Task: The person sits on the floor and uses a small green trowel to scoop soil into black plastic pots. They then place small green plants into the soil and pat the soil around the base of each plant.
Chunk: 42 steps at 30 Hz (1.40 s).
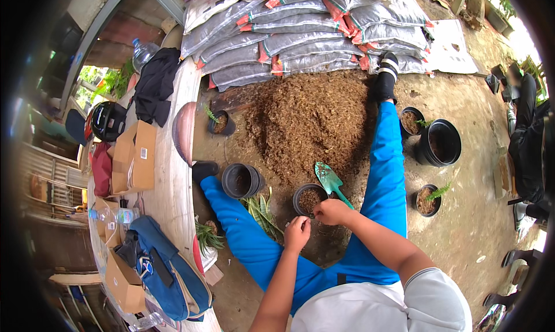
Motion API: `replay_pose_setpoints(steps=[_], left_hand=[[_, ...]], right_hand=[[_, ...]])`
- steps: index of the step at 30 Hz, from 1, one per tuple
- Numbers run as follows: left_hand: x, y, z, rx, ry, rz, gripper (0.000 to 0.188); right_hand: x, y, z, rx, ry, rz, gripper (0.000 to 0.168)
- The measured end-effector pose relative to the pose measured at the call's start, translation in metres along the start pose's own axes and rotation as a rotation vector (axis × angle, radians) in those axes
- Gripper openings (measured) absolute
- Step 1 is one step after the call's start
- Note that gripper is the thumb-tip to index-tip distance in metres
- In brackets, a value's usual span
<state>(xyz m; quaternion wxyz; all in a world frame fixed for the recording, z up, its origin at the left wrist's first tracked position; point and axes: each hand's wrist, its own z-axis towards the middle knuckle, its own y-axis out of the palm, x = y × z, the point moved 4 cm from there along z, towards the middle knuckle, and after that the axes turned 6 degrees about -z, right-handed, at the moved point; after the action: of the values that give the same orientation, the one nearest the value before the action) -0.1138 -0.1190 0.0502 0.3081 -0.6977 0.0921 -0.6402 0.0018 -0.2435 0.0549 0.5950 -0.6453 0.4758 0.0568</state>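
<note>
A black plastic nursery pot partly filled with brown planting mix stands on the ground between my legs. My left hand is just below its near rim, fingers bent and thumb close to the fingertips. Beside it, my right hand reaches to the same rim with curled fingers. The two sets of fingertips almost meet; whatever may be pinched between them is too small to make out. Right behind the pot, a green hand trowel lies with its soil-smeared blade against a large heap of brown planting mix.
Stacked black pots stand by my left leg, near variegated leaves. On the right are larger nested pots and a potted fern. Filled sacks wall the back. A table at left holds a blue backpack.
</note>
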Motion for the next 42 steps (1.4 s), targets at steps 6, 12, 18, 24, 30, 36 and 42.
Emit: replay_pose_setpoints(steps=[6, 12, 18, 24, 30, 36, 42], left_hand=[[0.0, -0.001, 0.002, 0.043, 0.051, 0.05, 0.007], [-0.001, -0.002, 0.001, 0.09, 0.026, 0.108, 0.007], [-0.001, 0.003, -0.001, 0.132, 0.025, 0.209, 0.007], [-0.007, 0.001, -0.002, 0.244, -0.04, 0.292, 0.007], [-0.049, -0.028, 0.009, 0.426, -0.201, 0.135, 0.009], [-0.035, -0.013, 0.001, 0.375, -0.151, 0.076, 0.008], [-0.039, -0.012, 0.004, 0.306, -0.174, 0.054, 0.011]], right_hand=[[-0.01, 0.015, -0.006, 0.023, 0.067, -0.042, 0.014], [-0.013, 0.012, -0.004, 0.055, 0.025, 0.027, 0.013], [-0.022, 0.025, -0.003, 0.071, 0.039, 0.014, 0.017], [-0.029, 0.03, -0.004, 0.096, 0.047, 0.019, 0.016], [-0.044, 0.049, -0.032, -0.018, 0.004, 0.059, 0.016], [-0.029, -0.019, -0.007, 0.439, -0.161, 0.386, 0.007], [0.002, -0.037, -0.009, 0.283, 0.128, 0.265, 0.011]])
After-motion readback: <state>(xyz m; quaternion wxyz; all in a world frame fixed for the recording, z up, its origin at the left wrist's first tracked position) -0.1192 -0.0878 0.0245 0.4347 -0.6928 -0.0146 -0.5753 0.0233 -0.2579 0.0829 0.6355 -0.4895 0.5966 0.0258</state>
